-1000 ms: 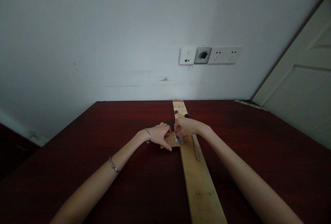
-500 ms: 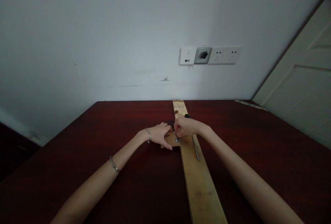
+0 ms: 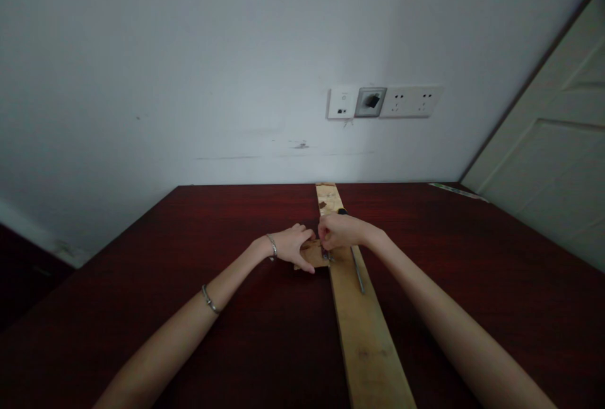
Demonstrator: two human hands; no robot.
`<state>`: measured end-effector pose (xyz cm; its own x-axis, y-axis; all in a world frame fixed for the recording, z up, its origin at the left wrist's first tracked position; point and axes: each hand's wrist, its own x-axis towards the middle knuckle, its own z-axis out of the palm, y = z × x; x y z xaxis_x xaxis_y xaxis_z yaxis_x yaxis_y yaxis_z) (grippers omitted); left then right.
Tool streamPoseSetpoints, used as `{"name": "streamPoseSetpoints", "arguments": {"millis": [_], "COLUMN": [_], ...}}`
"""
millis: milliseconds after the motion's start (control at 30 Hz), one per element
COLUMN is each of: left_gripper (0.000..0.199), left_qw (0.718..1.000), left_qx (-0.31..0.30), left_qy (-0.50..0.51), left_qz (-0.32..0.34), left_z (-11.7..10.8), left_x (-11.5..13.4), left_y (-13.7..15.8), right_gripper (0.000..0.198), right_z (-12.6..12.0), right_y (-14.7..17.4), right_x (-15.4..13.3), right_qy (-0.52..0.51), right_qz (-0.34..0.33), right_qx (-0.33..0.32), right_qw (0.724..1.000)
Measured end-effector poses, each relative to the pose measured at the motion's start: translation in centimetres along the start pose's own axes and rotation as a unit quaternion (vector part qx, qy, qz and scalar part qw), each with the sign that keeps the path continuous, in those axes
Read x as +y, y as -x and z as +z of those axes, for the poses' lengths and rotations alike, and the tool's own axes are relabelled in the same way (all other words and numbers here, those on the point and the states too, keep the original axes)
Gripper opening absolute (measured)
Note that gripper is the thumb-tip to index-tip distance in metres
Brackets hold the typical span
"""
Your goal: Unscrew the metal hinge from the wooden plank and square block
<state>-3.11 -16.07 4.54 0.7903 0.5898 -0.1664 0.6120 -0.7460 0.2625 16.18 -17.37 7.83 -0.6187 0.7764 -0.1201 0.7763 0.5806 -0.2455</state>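
My left hand (image 3: 293, 246) spans a small wooden board (image 3: 317, 256), thumb along its near edge and fingers at its far edge. That board's right end meets a long wooden plank (image 3: 363, 333) lying lengthwise on the table. Where they join sits a small metal piece (image 3: 325, 256), perhaps a hinge, partly hidden by fingers. Above it my right hand (image 3: 336, 231) is closed in a pinch; what its fingertips hold is hidden. Beneath the right hand a screwdriver lies on the plank, its metal shaft (image 3: 358, 270) toward me and its dark handle (image 3: 342, 212) mostly covered.
The dark red table (image 3: 227, 220) reaches back to a white wall with sockets (image 3: 397, 101). A thin patterned strip (image 3: 457, 191) lies at the back right, close to a pale panelled door (image 3: 558, 132).
Both hands and the boards stay in nearly the same place. Only a very slight shift of the fingers around the metal piece shows.
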Motion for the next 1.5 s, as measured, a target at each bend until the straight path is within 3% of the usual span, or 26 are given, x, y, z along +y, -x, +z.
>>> {"name": "streamPoseSetpoints", "arguments": {"millis": [533,767,1067,1300,1367,1500], "left_gripper": [0.072,0.073,0.075,0.105,0.1,0.056], "left_qw": [1.0,0.999,1.0,0.999,0.997,0.962], "left_qx": [-0.021,-0.031,-0.023,-0.023,0.005,0.147], "left_qy": [-0.011,-0.01,0.009,0.044,0.083,0.227], "left_qz": [-0.011,-0.009,-0.004,-0.011,-0.006,0.047], "left_z": [-0.4,-0.3,0.1,-0.2,-0.5,-1.6], "left_x": [0.5,0.5,0.1,0.1,0.0,0.5], "left_y": [0.2,0.1,0.0,0.2,0.4,0.6], "right_gripper": [0.016,0.013,0.012,0.013,0.012,0.011], "right_z": [-0.1,-2.2,-5.1,-6.5,-6.6,-6.5], "right_y": [0.1,1.4,3.8,5.2,5.3,5.1], "right_x": [0.1,-0.3,1.4,0.6,0.1,-1.0], "right_qy": [-0.019,-0.067,-0.138,-0.17,-0.164,-0.145], "right_qz": [-0.004,-0.011,-0.054,-0.055,-0.061,-0.084], "right_qx": [0.018,0.06,0.112,0.148,0.161,0.183], "right_qw": [1.0,0.996,0.982,0.973,0.971,0.969]}}
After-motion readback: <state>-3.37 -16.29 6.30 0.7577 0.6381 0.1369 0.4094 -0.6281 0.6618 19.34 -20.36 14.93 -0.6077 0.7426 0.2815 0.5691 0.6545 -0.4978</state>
